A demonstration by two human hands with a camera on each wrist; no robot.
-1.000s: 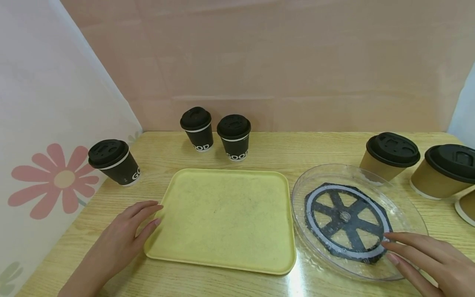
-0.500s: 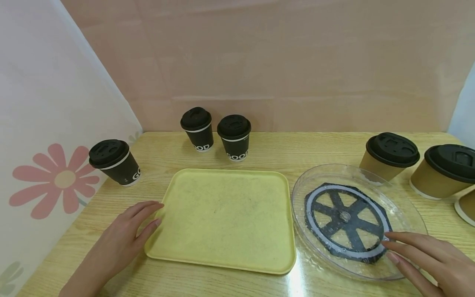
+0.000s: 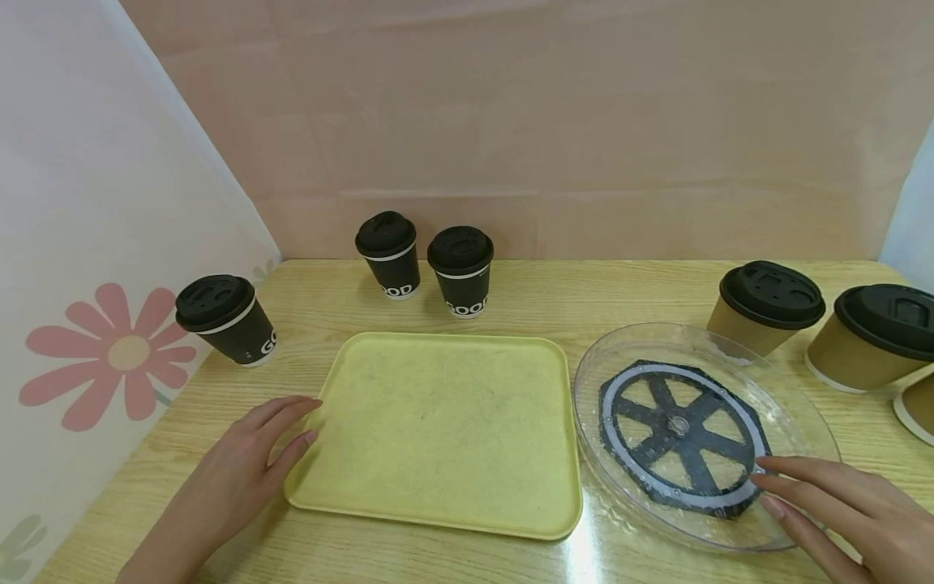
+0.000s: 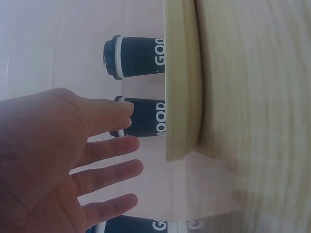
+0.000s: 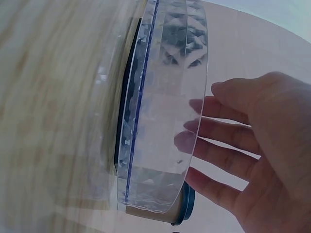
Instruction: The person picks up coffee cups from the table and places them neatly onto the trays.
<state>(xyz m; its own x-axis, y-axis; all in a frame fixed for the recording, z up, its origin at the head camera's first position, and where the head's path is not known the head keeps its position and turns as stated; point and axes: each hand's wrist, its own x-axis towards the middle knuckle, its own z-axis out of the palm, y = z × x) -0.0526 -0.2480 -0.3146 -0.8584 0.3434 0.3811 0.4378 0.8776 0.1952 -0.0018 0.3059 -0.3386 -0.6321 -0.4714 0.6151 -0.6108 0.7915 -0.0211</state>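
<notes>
My left hand (image 3: 237, 470) is by the left edge of a yellow rectangular tray (image 3: 445, 430), its fingers loosely extended and holding nothing. In the left wrist view the thumb and fingers (image 4: 109, 179) are spread apart, above the level of the tray's side. At the right, my right hand (image 3: 854, 511) hovers at the near right rim of a clear round turntable-like tray (image 3: 679, 426) with a dark spoked base. Its fingertips show through the clear wall (image 5: 160, 111) in the right wrist view. Whether they touch the wall I cannot tell.
Three black paper cups with lids stand behind and left of the yellow tray: a left cup (image 3: 229, 320), a back cup (image 3: 390, 255) and a middle cup (image 3: 461, 272). Lidded brown cups (image 3: 766, 308) stand at the right, one cut off by the frame. A wall sheet (image 3: 547, 130) rises behind.
</notes>
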